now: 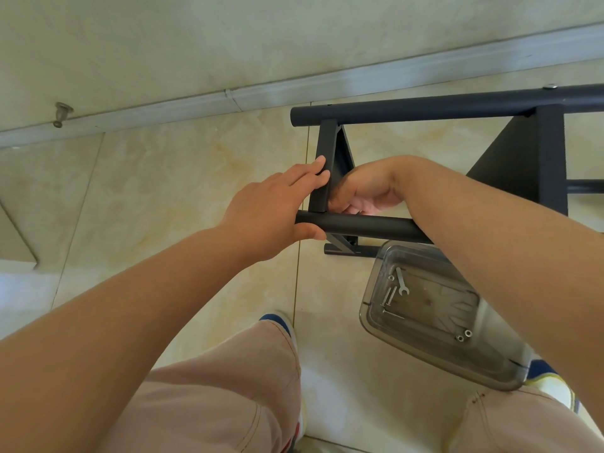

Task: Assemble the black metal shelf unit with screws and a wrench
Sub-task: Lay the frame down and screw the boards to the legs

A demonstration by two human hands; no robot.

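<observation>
Head view looks straight down on the black shelf frame lying on the tiled floor, ahead of the person and a little to the right. Its near tube runs left to right across the body, and a flat crossbar runs away from it to the far tube. The joint where crossbar meets near tube sits directly between the two hands, so either reaches it equally. The left hand clasps that corner, fingers laid along the crossbar's outer side and thumb under the tube's end. The right hand is curled in against the crossbar's inner side just above the tube; whether it pinches a screw there is hidden.

One clear plastic tray lies by the right foot, partly under the right forearm. Inside it are one small wrench, about three long screws and two nuts. One more screw head shows on the far tube.
</observation>
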